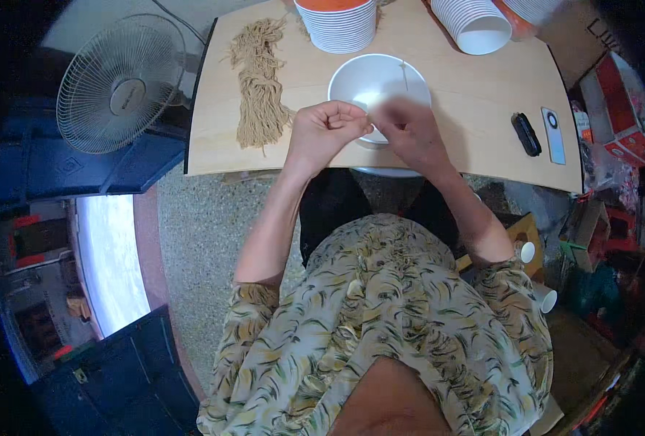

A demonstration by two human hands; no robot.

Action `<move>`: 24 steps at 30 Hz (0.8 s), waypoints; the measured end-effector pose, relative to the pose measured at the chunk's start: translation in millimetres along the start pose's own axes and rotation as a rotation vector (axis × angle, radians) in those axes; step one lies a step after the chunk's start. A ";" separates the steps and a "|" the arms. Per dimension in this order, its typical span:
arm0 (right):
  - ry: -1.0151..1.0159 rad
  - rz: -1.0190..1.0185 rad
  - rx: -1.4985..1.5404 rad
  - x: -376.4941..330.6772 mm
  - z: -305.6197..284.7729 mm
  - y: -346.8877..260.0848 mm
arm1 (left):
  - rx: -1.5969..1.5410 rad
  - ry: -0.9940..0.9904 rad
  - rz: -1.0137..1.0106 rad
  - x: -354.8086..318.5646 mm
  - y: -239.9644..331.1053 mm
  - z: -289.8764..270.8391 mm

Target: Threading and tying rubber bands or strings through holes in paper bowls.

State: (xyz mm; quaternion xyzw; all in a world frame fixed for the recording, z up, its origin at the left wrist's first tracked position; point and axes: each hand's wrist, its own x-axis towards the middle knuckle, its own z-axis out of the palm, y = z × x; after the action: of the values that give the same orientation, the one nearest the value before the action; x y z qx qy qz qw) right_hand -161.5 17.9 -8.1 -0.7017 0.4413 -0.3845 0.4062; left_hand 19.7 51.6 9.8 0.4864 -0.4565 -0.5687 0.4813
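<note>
My left hand (324, 138) is closed in a pinch over the near rim of a round white tub (343, 78), its thumb and forefinger pressed together. Right beside it, my right hand (415, 138) is curled closed, its fingers partly smeared by motion. The fingertips of both hands meet or nearly meet; whatever they pinch is too small to make out. A thin pale strand (404, 73) shows at the tub's far right side. To the left of my hands, a long bundle of tan strings (259, 98) lies on the table.
A stack of white tubs (340, 30) stands at the table's (217, 138) far side. Nested white cups (475, 30) lie at the far right. A black case (526, 134) and a pale flat device (553, 136) are at the right. A fan (122, 91) is left of the table.
</note>
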 end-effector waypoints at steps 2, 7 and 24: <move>0.005 0.004 -0.003 0.5 -0.9 -0.9 | 0.061 -0.004 0.032 -0.6 -0.1 0.7; -0.017 0.026 -0.072 1.5 -4.3 -8.2 | 0.153 0.021 0.096 -1.4 -6.3 1.7; -0.007 -0.058 -0.115 -13.8 -8.6 -20.6 | 0.298 0.081 0.150 -1.1 -10.1 2.1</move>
State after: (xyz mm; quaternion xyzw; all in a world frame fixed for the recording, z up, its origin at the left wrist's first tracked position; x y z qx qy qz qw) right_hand -167.3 34.6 11.3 -0.7377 0.4407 -0.3675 0.3556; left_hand 16.6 54.0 0.2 0.5395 -0.5509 -0.4370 0.4630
